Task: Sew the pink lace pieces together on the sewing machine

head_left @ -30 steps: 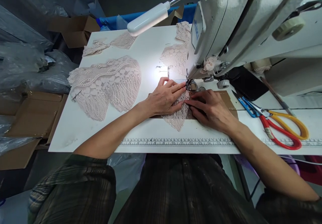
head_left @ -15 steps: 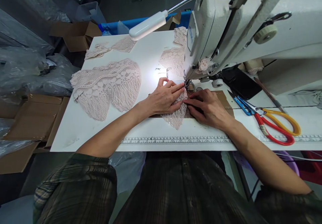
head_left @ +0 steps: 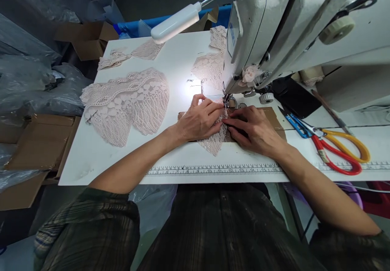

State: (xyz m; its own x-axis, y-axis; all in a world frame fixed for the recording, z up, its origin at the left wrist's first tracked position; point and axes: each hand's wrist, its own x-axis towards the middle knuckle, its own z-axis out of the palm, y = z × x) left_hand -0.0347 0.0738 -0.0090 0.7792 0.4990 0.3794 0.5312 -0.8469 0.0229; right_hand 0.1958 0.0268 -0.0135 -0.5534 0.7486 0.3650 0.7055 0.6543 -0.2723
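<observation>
Two flat, unclenched hands, the left hand [head_left: 199,120] and right hand [head_left: 254,131], stay pressed on the small pale-pink lace piece [head_left: 213,144], barely shifted beneath the silver metal presser foot [head_left: 227,100] on the white counter [head_left: 179,80].

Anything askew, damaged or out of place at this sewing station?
Nothing stands out. The left hand and right hand press the lace piece flat by the presser foot; the scissors lie apart on the right; spare lace lies flat.
</observation>
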